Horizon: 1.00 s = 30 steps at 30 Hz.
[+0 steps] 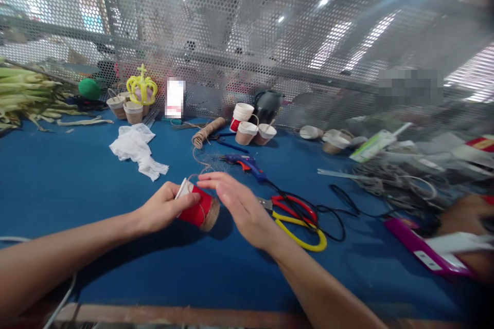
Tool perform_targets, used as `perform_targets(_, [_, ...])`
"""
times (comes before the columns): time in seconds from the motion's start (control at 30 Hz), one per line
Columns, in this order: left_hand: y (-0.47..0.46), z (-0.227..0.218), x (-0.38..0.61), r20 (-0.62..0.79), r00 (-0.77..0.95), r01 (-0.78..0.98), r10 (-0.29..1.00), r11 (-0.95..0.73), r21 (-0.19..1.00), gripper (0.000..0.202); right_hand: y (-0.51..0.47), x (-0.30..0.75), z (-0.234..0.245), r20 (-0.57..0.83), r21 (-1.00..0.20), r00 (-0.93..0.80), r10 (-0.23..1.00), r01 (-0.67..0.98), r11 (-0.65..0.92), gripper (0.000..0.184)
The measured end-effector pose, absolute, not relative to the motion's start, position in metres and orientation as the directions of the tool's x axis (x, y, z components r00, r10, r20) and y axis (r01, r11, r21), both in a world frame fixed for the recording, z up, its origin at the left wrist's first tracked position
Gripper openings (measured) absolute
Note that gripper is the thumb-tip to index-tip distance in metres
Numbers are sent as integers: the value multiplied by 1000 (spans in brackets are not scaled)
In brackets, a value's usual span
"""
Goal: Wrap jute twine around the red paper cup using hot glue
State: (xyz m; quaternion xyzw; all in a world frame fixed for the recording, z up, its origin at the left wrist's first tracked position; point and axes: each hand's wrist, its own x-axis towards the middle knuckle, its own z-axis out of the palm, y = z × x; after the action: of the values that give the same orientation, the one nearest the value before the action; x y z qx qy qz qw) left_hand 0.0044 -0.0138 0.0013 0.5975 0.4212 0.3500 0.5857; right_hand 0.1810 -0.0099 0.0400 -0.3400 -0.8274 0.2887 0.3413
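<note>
- Lying on its side on the blue table [69, 185], a red paper cup [197, 206] sits near the middle of the view; its long axis runs from 10 o'clock to 4 o'clock.
- Its white mouth points to 10 o'clock, and its base, wound with brown twine, points to 4 o'clock.
- The left hand [162, 209] grips the cup at the mouth end, fingers curled round the wall.
- The right hand [241, 205] lies over the base end with its fingers stretched out, not closed on anything visible.
- A thin strand of twine runs from the cup toward 12 o'clock to a twine spool [206, 132].
- A blue glue gun [247, 164] lies at 1 o'clock, and its black cord trails past the red and yellow scissors [299, 218] at 3 o'clock, just beside the right wrist.
- A crumpled white cloth [137, 150] lies at 10 o'clock, well apart.
- More paper cups [249, 126] stand at 1 o'clock by the mesh wall.
- Another person's hand [466, 216] shows at the far right edge.
</note>
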Motion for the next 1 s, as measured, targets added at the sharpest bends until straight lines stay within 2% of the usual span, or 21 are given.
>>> perform_targets(0.07, [-12, -1, 4, -75, 382, 86, 921, 45, 995, 41, 8, 194, 44, 384, -691, -397, 834, 475, 545, 27])
perform_targets(0.1, [-10, -2, 3, -71, 376, 83, 924, 42, 996, 40, 19, 202, 45, 394, -669, -279, 876, 566, 481, 26])
perform_targets(0.17, [-8, -5, 3, -60, 370, 72, 927, 36, 997, 39, 46, 222, 42, 384, -552, -65, 921, 784, 286, 16])
perform_targets(0.2, [-7, -6, 3, -56, 365, 65, 929, 34, 997, 38, 59, 231, 38, 354, -533, -25, 935, 816, 224, 9])
perform_targets(0.23, [-7, -7, 3, -53, 360, 59, 931, 34, 998, 37, 71, 240, 32, 322, -526, -4, 947, 830, 183, 4])
perform_targets(0.3, [-7, -7, 3, -46, 351, 49, 935, 31, 998, 37, 90, 251, 21, 251, -525, 23, 968, 843, 116, 20])
perform_targets(0.37, [-7, -6, 3, -35, 354, 47, 935, 19, 999, 37, 98, 255, 13, 201, -540, 54, 978, 839, 65, 26])
perform_targets(0.47, [-7, -4, 2, -26, 350, 64, 936, 4, 998, 36, 91, 251, 18, 151, -598, 87, 985, 801, 20, 19])
perform_targets(0.57, [-5, -4, 2, -36, 326, 96, 945, 5, 995, 36, 65, 245, 38, 95, -695, 53, 994, 718, 28, 21])
perform_targets(0.67, [-3, -4, 1, -52, 311, 133, 949, 11, 991, 36, 36, 238, 55, -26, -868, -145, 989, 495, 50, 24])
perform_targets(0.73, [-2, -4, 0, -49, 304, 161, 952, -1, 987, 35, 21, 233, 58, -35, -878, -198, 980, 474, 64, 24])
perform_targets(0.9, [2, -1, -3, -51, 261, 289, 964, -28, 957, 38, 2, 223, 54, 109, -827, -287, 952, 505, 246, 27])
perform_targets(1.0, [4, -1, -3, -66, 255, 320, 965, -19, 947, 38, -4, 223, 55, 32, -843, -351, 936, 494, 214, 26])
